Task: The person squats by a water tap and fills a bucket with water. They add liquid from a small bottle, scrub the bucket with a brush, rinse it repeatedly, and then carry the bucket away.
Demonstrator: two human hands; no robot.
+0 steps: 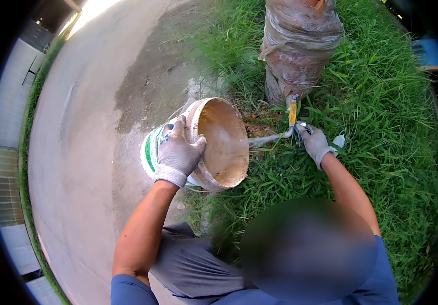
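I see my left hand (177, 152) in a grey glove. Its grip is closed over the rim of a bucket (219, 145). The bucket is tipped on its side, with its open mouth facing right. It sits where the concrete (87, 127) meets the grass (381, 127). The inside looks muddy and wet.

My right hand (314, 144), gloved too, is well apart from the bucket, out on the grass. Its grip is closed around a tap (293, 114) with a yellow handle. A thin stream of water (264, 140) runs from the tap toward the bucket's mouth. The tap stands just beside a wrapped tree trunk (300, 46).
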